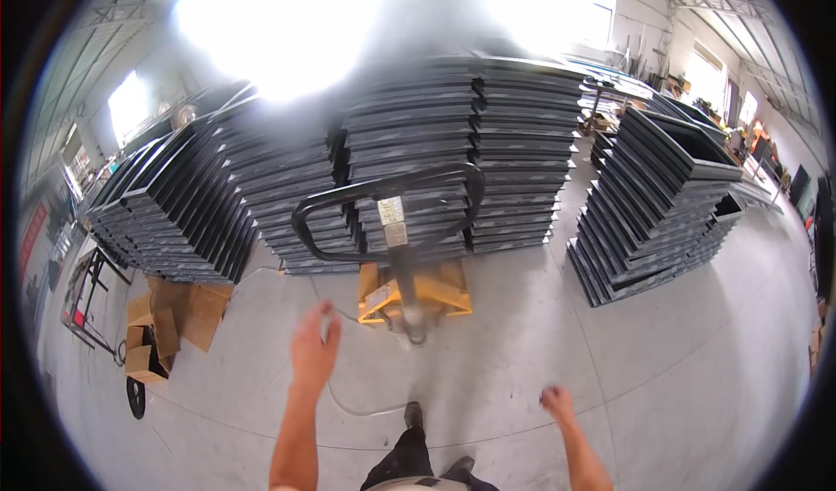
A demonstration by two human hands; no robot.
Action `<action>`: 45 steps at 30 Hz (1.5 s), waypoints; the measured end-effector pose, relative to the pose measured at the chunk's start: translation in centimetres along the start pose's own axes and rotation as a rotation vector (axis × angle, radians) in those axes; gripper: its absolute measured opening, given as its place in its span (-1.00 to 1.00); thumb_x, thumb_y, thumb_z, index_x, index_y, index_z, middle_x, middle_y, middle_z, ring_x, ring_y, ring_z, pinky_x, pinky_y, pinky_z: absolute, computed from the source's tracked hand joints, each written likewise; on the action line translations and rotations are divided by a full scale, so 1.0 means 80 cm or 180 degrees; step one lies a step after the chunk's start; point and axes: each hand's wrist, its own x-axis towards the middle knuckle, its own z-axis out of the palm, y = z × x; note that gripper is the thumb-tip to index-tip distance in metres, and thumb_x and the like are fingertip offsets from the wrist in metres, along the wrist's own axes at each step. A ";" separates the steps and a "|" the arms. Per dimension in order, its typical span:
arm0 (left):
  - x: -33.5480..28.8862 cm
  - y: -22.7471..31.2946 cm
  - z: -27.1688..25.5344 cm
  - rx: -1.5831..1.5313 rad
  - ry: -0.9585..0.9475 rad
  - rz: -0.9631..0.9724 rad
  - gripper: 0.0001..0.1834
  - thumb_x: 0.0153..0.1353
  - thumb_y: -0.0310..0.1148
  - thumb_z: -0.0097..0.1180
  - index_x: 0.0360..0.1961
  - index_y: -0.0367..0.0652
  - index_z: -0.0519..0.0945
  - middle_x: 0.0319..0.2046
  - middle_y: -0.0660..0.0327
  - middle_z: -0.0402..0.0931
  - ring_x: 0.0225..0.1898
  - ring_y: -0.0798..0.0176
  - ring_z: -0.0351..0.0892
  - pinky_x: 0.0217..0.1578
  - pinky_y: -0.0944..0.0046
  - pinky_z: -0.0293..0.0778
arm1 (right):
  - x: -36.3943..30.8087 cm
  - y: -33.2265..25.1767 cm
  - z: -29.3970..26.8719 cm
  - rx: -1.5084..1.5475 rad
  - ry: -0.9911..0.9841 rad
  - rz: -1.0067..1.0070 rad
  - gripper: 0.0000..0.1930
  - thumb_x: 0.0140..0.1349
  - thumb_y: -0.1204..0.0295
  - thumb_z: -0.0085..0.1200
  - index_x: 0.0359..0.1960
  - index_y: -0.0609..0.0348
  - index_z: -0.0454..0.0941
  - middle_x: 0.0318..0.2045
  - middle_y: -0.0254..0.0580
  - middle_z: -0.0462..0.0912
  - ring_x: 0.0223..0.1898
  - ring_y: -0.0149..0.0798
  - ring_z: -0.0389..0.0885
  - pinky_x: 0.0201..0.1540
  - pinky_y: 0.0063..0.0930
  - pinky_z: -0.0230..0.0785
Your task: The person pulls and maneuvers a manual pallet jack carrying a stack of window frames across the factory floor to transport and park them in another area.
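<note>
The person's left hand (314,347) hangs loosely unfolded, thumb apart from the fingers, just short of the yellow pallet jack (378,296). The right hand (558,401) is farther out over the concrete floor (514,352), its fingers curled; I can't tell whether they pinch anything. The jack stands straight ahead, its black loop handle (392,183) raised before tall stacks of dark frames (409,125). Open cardboard boxes (146,362) lie off to the left.

White glare (287,25) washing out the top
</note>
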 end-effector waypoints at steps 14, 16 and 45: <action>0.308 -0.012 0.037 0.1212 -0.1299 0.0221 -0.29 0.35 0.15 -0.37 -0.62 -0.16 0.60 -0.53 0.05 0.59 -0.33 -0.06 0.59 -0.25 0.02 0.46 | 0.119 -0.709 0.118 -0.2354 0.1114 -0.3742 -0.45 0.36 0.02 -0.22 -0.63 0.15 0.52 -0.56 -0.07 0.59 -0.38 0.05 0.56 -0.27 -0.14 0.38; 0.269 0.000 0.011 0.1656 -0.1018 0.0894 -0.42 0.33 0.08 -0.28 -0.53 -0.10 0.62 -0.57 0.11 0.60 -0.43 -0.04 0.62 -0.42 -0.01 0.49 | 0.088 -0.694 0.114 -0.2589 0.1041 -0.3673 -0.43 0.36 -0.01 -0.23 -0.67 0.15 0.48 -0.61 -0.08 0.56 -0.43 0.06 0.55 -0.34 -0.12 0.37; -0.305 0.053 -0.035 0.0674 -0.3591 0.0185 -0.57 0.12 0.11 0.09 -0.39 -0.07 0.50 -0.58 0.13 0.54 -0.46 -0.06 0.57 -0.50 -0.02 0.44 | -0.242 -0.271 0.015 -0.3285 -0.3305 -0.2301 -0.35 0.01 -0.32 0.05 -0.22 0.03 0.58 -0.18 -0.14 0.60 -0.11 -0.02 0.56 -0.10 -0.14 0.41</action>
